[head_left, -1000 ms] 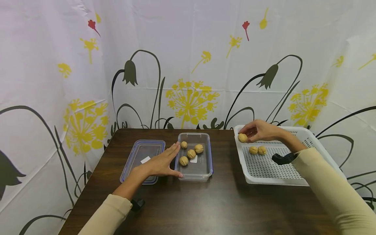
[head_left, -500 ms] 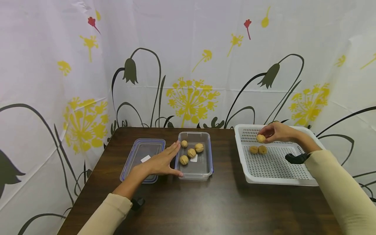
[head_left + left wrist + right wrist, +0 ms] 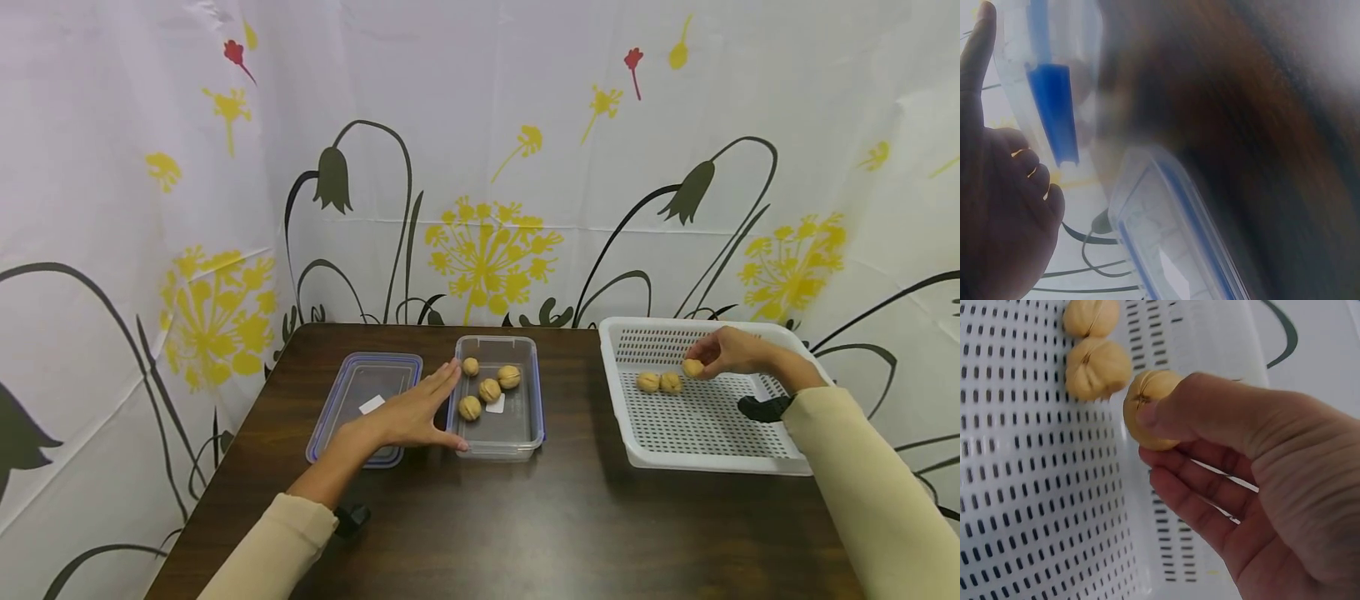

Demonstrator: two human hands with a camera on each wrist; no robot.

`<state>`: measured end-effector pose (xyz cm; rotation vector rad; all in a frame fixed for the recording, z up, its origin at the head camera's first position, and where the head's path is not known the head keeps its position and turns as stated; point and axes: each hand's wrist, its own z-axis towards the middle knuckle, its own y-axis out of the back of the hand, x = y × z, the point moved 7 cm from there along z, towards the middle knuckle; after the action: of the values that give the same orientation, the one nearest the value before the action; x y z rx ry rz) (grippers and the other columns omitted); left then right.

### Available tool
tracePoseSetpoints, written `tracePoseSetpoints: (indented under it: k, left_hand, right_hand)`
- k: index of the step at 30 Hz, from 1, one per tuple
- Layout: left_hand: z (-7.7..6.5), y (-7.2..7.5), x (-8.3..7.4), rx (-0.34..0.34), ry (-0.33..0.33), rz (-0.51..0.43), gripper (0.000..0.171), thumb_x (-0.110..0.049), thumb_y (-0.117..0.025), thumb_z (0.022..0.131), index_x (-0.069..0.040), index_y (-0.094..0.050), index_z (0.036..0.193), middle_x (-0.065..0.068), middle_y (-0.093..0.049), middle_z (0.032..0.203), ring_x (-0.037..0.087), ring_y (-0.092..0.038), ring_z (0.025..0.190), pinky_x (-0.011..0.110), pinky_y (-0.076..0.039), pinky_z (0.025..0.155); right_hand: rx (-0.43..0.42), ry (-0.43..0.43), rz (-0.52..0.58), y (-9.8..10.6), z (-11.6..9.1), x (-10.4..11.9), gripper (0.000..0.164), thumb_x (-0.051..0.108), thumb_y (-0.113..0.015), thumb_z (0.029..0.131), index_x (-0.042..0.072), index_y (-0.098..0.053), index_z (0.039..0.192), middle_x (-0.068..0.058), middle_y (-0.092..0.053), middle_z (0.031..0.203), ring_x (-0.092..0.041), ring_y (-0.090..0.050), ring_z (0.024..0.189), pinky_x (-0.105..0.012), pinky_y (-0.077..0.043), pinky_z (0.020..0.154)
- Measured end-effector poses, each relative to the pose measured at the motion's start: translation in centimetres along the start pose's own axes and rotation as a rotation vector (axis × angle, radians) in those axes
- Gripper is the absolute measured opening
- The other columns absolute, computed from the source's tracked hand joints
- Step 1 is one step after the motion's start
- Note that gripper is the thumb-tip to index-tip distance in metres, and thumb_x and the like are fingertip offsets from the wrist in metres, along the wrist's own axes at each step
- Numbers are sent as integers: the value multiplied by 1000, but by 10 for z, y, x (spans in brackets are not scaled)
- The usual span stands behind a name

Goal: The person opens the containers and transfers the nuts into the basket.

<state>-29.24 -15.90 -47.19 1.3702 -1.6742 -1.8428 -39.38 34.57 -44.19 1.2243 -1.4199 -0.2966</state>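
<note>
My right hand pinches a walnut between thumb and fingers, low inside the white perforated basket. Beside it in the basket two more walnuts sit side by side near the left wall. My left hand, its fingers straight, rests along the left side of a clear plastic container. Several walnuts lie loose in that container. In the left wrist view the left hand stands close to the container's blue clip.
A clear lid with a blue rim lies on the dark wooden table, partly behind the left hand. A white curtain with printed flowers hangs right behind the table's far edge.
My right hand has carried the walnut from above the basket's left edge rightward and down into it, beside the other two. The left hand has stayed in place.
</note>
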Motion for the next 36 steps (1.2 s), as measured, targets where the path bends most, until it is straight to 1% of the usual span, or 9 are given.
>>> tracePoseSetpoints:
  k: [4,10,13,16,19,23,28,31,36]
  left_hand:
    - [0,1,-2,3,-3,5,129,-64,-81,85,2,-8,168,19,-1,177,41,-9,163,59,-20,128]
    - [2,-5,1,15,7,4,129,-67,-79,85,-1,-6,169,17,0,178,39,-9,163,59,-22,128]
    - [2,-5,2,24,16,8,129,-68,-78,85,-3,-6,170,15,2,178,38,-7,164,58,-21,129]
    - [2,-4,1,25,17,4,129,-68,-78,85,-3,-5,170,14,2,178,38,-7,164,58,-21,129]
    - [1,-2,1,27,18,4,130,-68,-79,85,-2,-5,169,16,1,178,39,-8,163,60,-22,128]
    - [2,-1,1,27,20,8,129,-68,-78,85,-2,-6,170,16,1,178,38,-8,163,59,-21,129]
    - [2,-1,1,22,13,3,129,-67,-79,85,-1,-6,169,17,0,178,39,-9,163,60,-22,128]
    - [0,-1,0,21,14,0,129,-66,-80,85,-1,-7,169,17,0,178,39,-8,163,59,-22,128]
    - [-2,2,-2,17,16,-7,128,-65,-80,85,-1,-7,169,17,0,178,39,-8,163,59,-21,128]
  right_hand:
    - [16,-5,-20,-4,-2,-8,33,2,-84,84,-11,-73,113,-13,-78,102,-21,-71,92,-27,-59,77]
    - [51,-38,-41,-10,-3,-16,30,-1,-84,82,-10,-74,108,-9,-78,96,-17,-68,86,-28,-58,73]
    - [57,-24,-51,-12,-2,-17,31,-1,-85,81,-11,-75,108,-10,-78,96,-15,-69,86,-26,-58,73]
    - [45,13,-72,-12,-3,-14,31,-2,-85,79,-13,-74,107,-14,-79,95,-15,-71,85,-26,-57,73]
    - [38,14,-79,-14,-4,-11,32,-1,-85,79,-12,-75,106,-13,-78,95,-16,-70,85,-26,-57,73]
    - [39,3,-86,-14,-3,-10,32,0,-86,80,-12,-74,108,-14,-78,97,-19,-70,88,-30,-59,77]
    - [42,-7,-107,-13,-1,-8,37,4,-88,80,-13,-73,110,-18,-78,101,-30,-73,94,-44,-62,85]
    - [19,13,-142,-9,-1,-4,39,8,-88,81,-14,-73,110,-21,-78,103,-34,-74,96,-51,-61,87]
    - [-52,59,-173,1,-1,9,41,12,-88,84,-14,-73,112,-22,-78,104,-30,-75,93,-49,-62,85]
